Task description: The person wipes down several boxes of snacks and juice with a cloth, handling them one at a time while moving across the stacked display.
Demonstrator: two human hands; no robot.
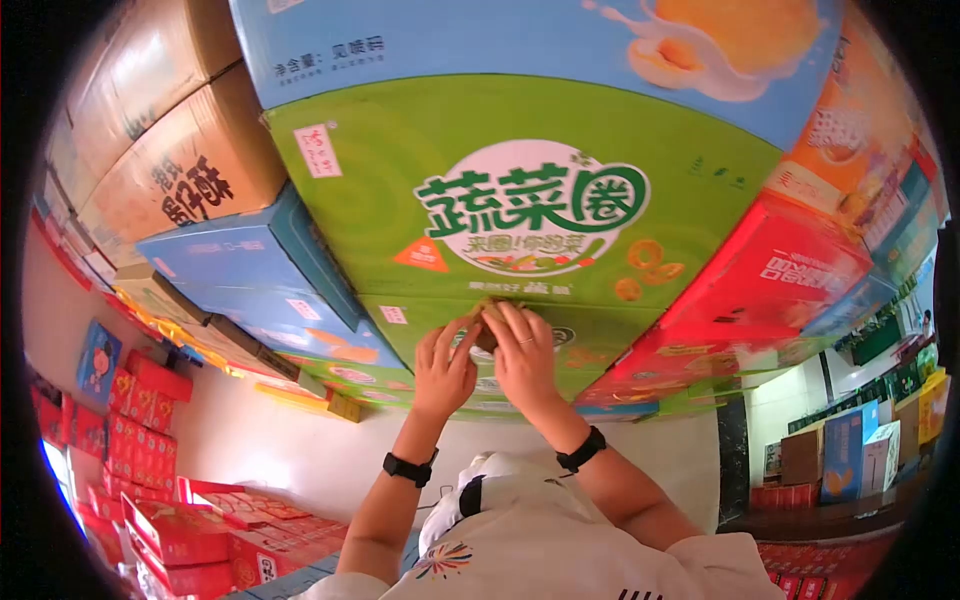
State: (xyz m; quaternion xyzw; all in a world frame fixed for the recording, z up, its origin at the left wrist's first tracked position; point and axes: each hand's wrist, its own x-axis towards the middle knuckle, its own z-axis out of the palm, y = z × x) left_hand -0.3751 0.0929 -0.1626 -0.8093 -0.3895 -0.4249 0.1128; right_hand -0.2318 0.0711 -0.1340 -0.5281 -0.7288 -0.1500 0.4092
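both hands, left hand (443, 367) and right hand (522, 355), seemingly pinching something small against green "蔬菜圈" carton (520, 200)

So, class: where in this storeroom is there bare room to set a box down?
Bare pale floor lies between the red boxes and the stacked cartons. The green carton wall is packed tight where both hands press.

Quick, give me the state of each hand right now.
Left hand: fingers pressed on the green carton; grip cannot be told.
Right hand: fingers flat on the same carton, holding nothing visible.
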